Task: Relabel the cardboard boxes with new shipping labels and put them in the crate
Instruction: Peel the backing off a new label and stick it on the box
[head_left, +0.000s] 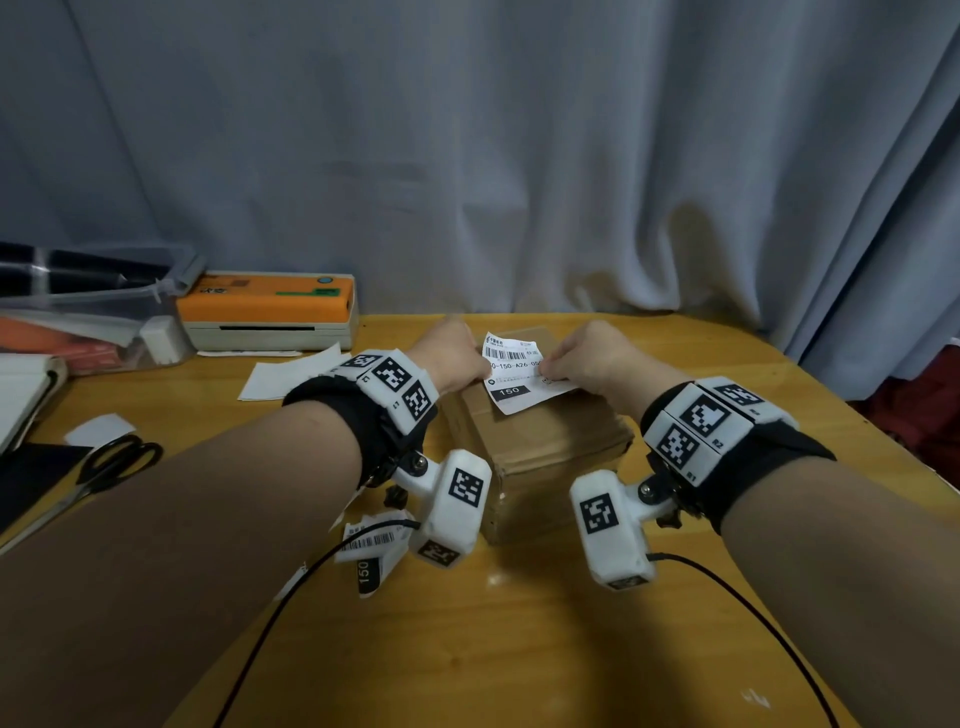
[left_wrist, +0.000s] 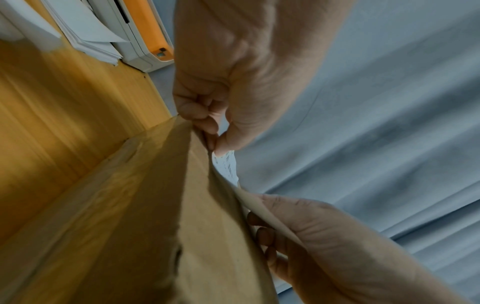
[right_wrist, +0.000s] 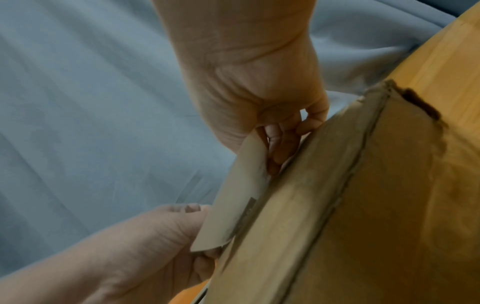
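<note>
A brown cardboard box (head_left: 540, 447) sits on the wooden table (head_left: 519, 649) in front of me. Just above its far top edge both hands hold a white shipping label (head_left: 514, 374) printed with a barcode and "150". My left hand (head_left: 485, 370) pinches the label's left edge and my right hand (head_left: 546, 370) pinches its right edge. In the left wrist view the left hand (left_wrist: 214, 144) pinches the label (left_wrist: 226, 166) at the edge of the box (left_wrist: 155, 205). The right wrist view has the right hand (right_wrist: 272, 160) holding the curved label (right_wrist: 233, 205) against the box (right_wrist: 363, 205).
A crumpled used label (head_left: 371, 545) lies left of the box under my left wrist. An orange and white label printer (head_left: 270, 306) stands at the back left beside a clear plastic bin (head_left: 93, 312). Paper sheets (head_left: 291, 374) and scissors (head_left: 114, 462) lie on the left. A grey curtain hangs behind.
</note>
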